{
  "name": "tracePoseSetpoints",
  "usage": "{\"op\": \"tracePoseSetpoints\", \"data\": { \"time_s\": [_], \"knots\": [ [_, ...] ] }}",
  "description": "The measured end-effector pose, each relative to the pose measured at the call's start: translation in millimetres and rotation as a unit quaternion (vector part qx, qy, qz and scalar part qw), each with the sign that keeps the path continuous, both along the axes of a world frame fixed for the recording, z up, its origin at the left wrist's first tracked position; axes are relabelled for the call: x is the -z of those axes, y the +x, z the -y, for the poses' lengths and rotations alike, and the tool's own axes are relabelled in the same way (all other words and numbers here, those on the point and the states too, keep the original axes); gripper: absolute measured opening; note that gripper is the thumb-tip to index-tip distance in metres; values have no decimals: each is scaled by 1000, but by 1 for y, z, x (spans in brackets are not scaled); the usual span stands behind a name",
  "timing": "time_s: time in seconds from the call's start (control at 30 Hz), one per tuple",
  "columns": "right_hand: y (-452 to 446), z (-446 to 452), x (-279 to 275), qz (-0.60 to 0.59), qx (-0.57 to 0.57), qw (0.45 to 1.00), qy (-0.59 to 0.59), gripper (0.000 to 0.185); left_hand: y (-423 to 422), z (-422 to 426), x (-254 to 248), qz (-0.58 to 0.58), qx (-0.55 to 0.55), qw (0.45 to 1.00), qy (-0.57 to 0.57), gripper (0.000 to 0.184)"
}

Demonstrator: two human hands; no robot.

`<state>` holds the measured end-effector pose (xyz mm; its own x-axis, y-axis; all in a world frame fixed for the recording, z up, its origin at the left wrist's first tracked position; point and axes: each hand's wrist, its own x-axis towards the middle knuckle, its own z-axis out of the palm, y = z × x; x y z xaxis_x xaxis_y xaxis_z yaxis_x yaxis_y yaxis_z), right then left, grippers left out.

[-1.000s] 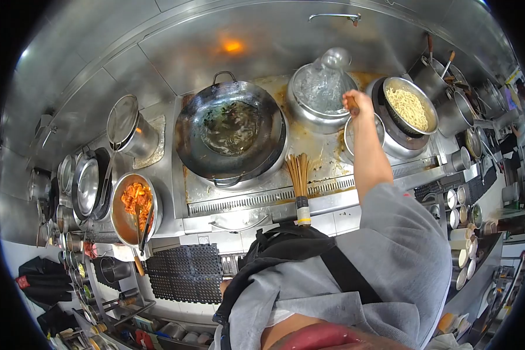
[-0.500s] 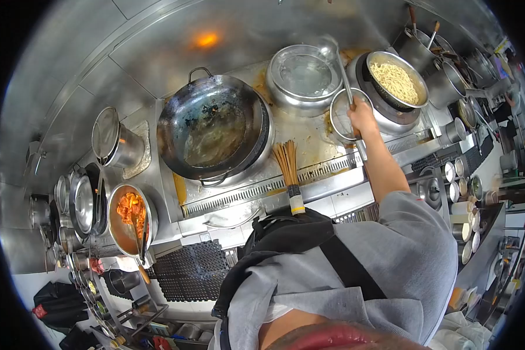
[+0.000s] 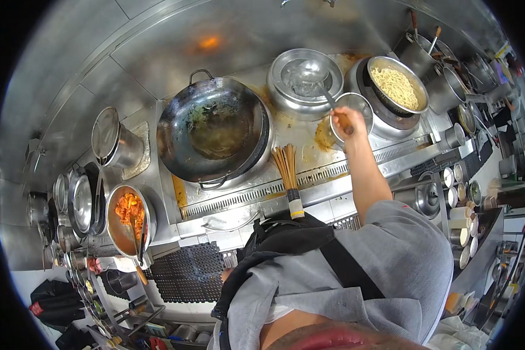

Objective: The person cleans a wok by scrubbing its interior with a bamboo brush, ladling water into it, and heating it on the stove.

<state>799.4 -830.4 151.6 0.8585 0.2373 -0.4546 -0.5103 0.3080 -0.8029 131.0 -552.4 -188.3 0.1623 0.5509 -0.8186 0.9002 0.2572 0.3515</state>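
My right hand (image 3: 350, 123) is closed round the wooden handle of a metal ladle (image 3: 312, 72). The ladle's bowl is over the metal pot of water (image 3: 307, 105). Below my right hand is a round strainer (image 3: 361, 105) on the stove. To the left, a large dark wok (image 3: 175, 137) holds some murky liquid. Only a bit of my left hand (image 3: 227, 274) shows beside my body, its fingers mostly hidden.
At the right, a bowl of noodles (image 3: 395, 87) sits on a burner. A bamboo brush (image 3: 287, 169) stands at the stove's front edge. On the left are a bowl of red-orange food (image 3: 129, 211) and a metal pot with a strainer (image 3: 128, 149).
The ladle has gone from above the water pot, up and right, and back down over it. My right hand has shifted slightly left since the last frame. The view has turned.
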Motion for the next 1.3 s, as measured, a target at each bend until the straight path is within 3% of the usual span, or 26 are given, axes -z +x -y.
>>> {"op": "tracePoseSetpoints", "data": {
  "time_s": [0.03,0.1,0.13,0.2,0.23,0.27,0.33,0.4,0.57,0.63,0.67,0.73,0.77,0.8,0.87,1.0,1.17,1.23,1.27,1.3],
  "knots": [
    [6,-10,-11,30,50,998,19,12,-3,2,-1,-3,0,1000,1,26],
    [36,-10,-26,66,7,998,-15,8,-7,6,-3,-9,3,1000,4,27],
    [61,-12,-21,139,0,990,-29,8,-10,8,-4,-10,7,1000,6,27],
    [111,-16,-34,212,-95,947,-224,19,-17,11,-5,-17,16,1000,10,28],
    [136,-21,-29,255,-136,885,-366,28,-18,13,-5,-19,22,999,13,28],
    [137,-19,-28,250,-140,885,-367,28,-20,13,-4,-18,28,999,17,28],
    [135,-20,-38,409,-134,630,-647,36,-21,10,-1,-18,42,999,29,29],
    [119,-5,-32,371,-138,683,-614,39,-15,8,4,-11,62,997,46,29],
    [55,22,22,438,-108,674,-585,43,6,16,13,9,85,994,75,30],
    [46,27,38,352,-193,737,-544,51,18,23,6,18,-81,996,-14,20],
    [42,25,39,356,-196,734,-544,51,18,26,1,20,-85,996,-16,20],
    [22,19,28,203,-187,895,-349,50,16,22,-1,54,-135,988,-52,16],
    [9,18,12,143,-161,947,-238,33,13,20,-1,61,-147,985,-66,14],
    [5,14,9,146,-157,946,-242,33,13,17,-4,42,-147,986,-72,15],
    [-3,11,6,87,-110,988,-68,19,0,11,13,22,-135,986,-92,14],
    [-16,5,-6,73,-76,994,-7,10,-8,9,13,-5,-150,986,-72,13],
    [-58,4,-53,111,-81,990,16,39,-27,15,34,18,-144,985,-91,11],
    [-73,7,-62,114,-95,987,53,42,-35,17,31,39,-35,997,-49,12],
    [-82,8,-67,115,-100,984,91,45,-30,21,38,-11,-126,989,-82,12],
    [-93,7,-75,116,-103,983,96,47,-30,23,34,0,-129,989,-76,13]
  ]
}}
